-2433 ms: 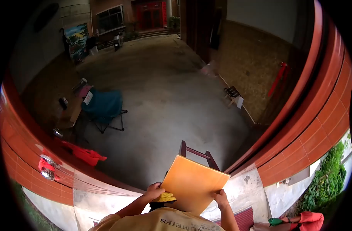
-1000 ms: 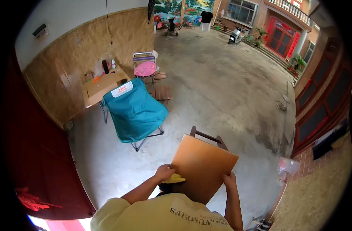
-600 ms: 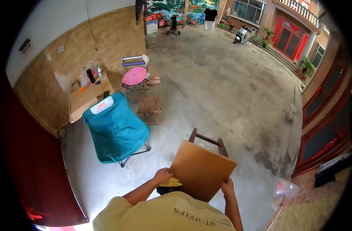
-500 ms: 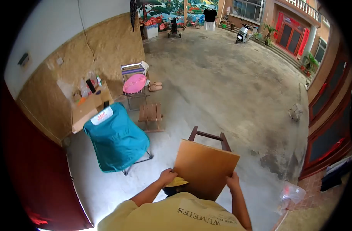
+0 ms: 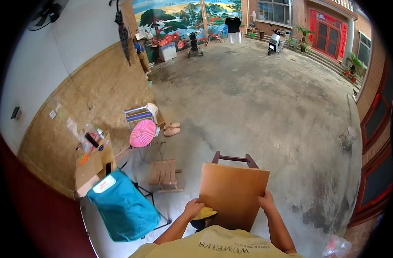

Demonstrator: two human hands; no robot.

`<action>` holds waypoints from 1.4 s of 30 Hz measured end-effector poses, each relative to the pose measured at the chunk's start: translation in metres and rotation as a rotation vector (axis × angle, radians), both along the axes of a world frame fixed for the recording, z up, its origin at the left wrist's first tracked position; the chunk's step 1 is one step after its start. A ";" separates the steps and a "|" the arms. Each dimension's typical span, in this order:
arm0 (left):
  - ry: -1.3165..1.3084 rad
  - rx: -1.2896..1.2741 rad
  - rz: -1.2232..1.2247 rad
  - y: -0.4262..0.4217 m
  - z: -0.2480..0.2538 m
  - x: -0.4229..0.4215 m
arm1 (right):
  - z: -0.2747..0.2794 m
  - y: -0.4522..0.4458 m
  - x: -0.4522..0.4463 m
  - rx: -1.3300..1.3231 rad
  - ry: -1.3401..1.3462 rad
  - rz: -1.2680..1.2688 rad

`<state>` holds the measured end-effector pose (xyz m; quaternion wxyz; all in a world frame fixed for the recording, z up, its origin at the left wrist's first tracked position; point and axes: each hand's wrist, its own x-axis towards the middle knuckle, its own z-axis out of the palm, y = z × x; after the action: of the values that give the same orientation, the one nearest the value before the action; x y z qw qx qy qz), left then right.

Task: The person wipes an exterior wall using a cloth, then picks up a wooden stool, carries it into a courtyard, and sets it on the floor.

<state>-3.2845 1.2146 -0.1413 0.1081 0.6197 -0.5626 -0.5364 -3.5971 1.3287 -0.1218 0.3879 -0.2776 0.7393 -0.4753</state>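
Note:
A flat brown board (image 5: 234, 193) with dark wooden legs (image 5: 235, 158) beyond its far edge is carried in front of my body. My left hand (image 5: 194, 208) grips the board's left edge, fingers closed round it. At the right edge my right hand (image 5: 266, 201) is closed on the board too, its fingers partly hidden beneath. A yellow cloth item (image 5: 206, 213) lies against the board just beside my left hand; whether that hand also holds it, I cannot tell.
On the left stand a teal folding chair (image 5: 125, 206), a slatted wooden stool (image 5: 163, 173) and a small table with a cardboard box (image 5: 90, 173). Slippers (image 5: 172, 129) lie on the concrete floor. A scooter (image 5: 274, 42) is at the back, a plastic bag (image 5: 337, 246) at lower right.
The view has moved from the doorway into the yard and turned. The chair and stool now appear lower in view, and more of the back mural shows. Both hands keep hold of the board.

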 end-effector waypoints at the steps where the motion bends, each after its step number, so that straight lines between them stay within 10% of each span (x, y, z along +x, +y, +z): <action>1: 0.051 0.057 0.002 -0.027 -0.010 -0.013 | 0.023 -0.026 -0.015 0.052 -0.026 0.011; 14: 0.144 0.146 0.123 -0.320 -0.094 -0.171 | -0.027 -0.335 -0.197 0.062 0.090 0.112; 24: 0.191 0.093 0.429 -0.501 -0.017 -0.268 | 0.012 -0.622 -0.301 0.139 -0.032 0.349; 42: 0.004 0.059 0.317 -0.974 -0.053 -0.345 | -0.045 -1.078 -0.375 0.131 -0.032 0.344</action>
<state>-3.6296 0.2407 -0.1939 0.1743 0.7026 -0.4416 -0.5301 -3.9719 0.2504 -0.1664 0.4922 -0.3665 0.7041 -0.3572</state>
